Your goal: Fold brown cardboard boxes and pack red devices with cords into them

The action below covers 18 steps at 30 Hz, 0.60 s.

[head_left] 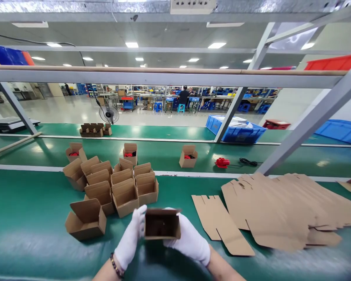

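Observation:
Between my two white-gloved hands is a small brown cardboard box (pixel 162 225), its opening turned toward me and its inside dark. My left hand (pixel 132 235) grips the box's left side, fingers up along the edge. On the right side my right hand (pixel 190 239) is closed around it, with some fingers behind and under the box. Left of my hands stands a group of open folded boxes (pixel 124 197), lids raised. One open box (pixel 86 220) sits nearest me. Flat cardboard blanks (pixel 283 210) lie in a spread pile on the right, with a separate blank (pixel 222 222) nearer my right hand.
On the belt beyond, boxes with red items (pixel 188 157) stand apart. A red device (pixel 222 162) with a black cable (pixel 248 161) lies to their right. A blue crate (pixel 236 128) stands farther back. Grey frame posts (pixel 231 113) and a crossbar (pixel 163 78) span the view.

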### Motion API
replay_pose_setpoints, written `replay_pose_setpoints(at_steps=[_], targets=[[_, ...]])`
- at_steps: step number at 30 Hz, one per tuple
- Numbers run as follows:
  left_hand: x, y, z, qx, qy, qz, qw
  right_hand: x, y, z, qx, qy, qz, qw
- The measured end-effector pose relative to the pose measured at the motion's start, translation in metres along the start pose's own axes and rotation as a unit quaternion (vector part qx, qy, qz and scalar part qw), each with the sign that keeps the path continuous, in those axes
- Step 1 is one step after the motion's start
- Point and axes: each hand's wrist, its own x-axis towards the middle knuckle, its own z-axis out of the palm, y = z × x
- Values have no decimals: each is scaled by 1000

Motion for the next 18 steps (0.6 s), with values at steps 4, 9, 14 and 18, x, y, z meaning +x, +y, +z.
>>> replay_pose_setpoints(at_steps=[4, 9, 14, 18], targets=[[-10, -28, -11, 116, -65, 41, 990, 2, 15, -5, 25, -51, 105, 993], [-1, -64, -7, 301, 51, 63, 950, 8, -33, -25, -331, 30, 71, 940], [8, -90, -10, 341, 55, 93, 934, 48, -79, 9, -440, -295, 83, 844], [7, -90, -12, 377, 71, 70, 921, 85, -47, 41, -415, -527, 87, 737]])
